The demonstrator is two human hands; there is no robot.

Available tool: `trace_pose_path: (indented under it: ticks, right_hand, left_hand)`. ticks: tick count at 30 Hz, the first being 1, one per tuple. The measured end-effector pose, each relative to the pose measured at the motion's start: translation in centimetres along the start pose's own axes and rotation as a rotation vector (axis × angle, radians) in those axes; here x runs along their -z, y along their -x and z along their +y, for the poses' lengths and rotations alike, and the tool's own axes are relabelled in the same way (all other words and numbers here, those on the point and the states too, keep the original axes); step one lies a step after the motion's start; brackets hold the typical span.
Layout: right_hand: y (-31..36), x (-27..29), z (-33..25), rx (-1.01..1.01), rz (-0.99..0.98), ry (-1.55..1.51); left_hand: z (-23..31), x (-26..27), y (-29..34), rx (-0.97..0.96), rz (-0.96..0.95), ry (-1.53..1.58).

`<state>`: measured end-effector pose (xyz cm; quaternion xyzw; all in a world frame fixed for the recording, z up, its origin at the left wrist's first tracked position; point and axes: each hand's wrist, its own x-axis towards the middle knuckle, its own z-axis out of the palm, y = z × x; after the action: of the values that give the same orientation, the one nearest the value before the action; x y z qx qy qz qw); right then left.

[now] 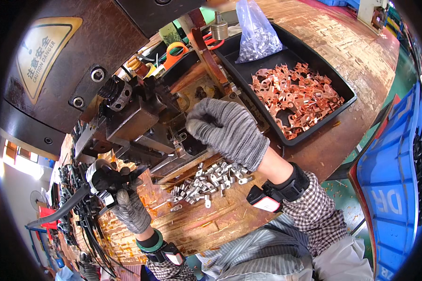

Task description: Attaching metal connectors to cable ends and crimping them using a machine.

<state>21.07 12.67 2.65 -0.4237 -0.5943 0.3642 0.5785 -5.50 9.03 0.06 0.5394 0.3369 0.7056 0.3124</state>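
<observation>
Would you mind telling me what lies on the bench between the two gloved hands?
In the head view, a loose pile of small silver lugs lies on the worn bench between the left hand and the right hand.

A factory workshop: a heavy press machine (131,117), a tray (342,100) of copper lugs (295,98), blue crates (389,187)

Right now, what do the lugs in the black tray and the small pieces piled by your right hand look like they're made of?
Tray lugs: likely bare copper, going by the bright reddish-orange metallic shine. Small pieces by the right hand: silvery-grey with a duller sheen, possibly tinned or plated metal; the base metal cannot be told. Tray: matte black, probably plastic.
</observation>
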Motion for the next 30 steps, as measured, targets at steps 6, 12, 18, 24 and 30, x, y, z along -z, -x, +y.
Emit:
trace_pose_path:
  ticks: [6,12,18,24,30]
  right_hand:
    - [-0.1,0.4,0.7,-0.054,0.074,-0.135]
    - [-0.1,0.7,0.7,0.012,0.212,-0.275]
    - [0.4,1.3,-0.8,-0.017,0.285,-0.291]
    - [3.2,1.6,-2.5,-0.05,0.444,-0.104]
    - [8.4,-3.3,-7.4,0.633,-0.052,0.8]
  left_hand:
    - [-0.3,0.6,0.1,-0.016,0.022,-0.034]
    - [-0.2,0.3,-0.1,0.03,-0.027,-0.028]
    - [-0.1,0.3,0.0,0.022,-0.016,-0.002]
    - [1.8,-0.2,0.8,0.007,-0.05,0.056]
    - [4.1,-1.3,4.3,0.032,-0.118,0.021]
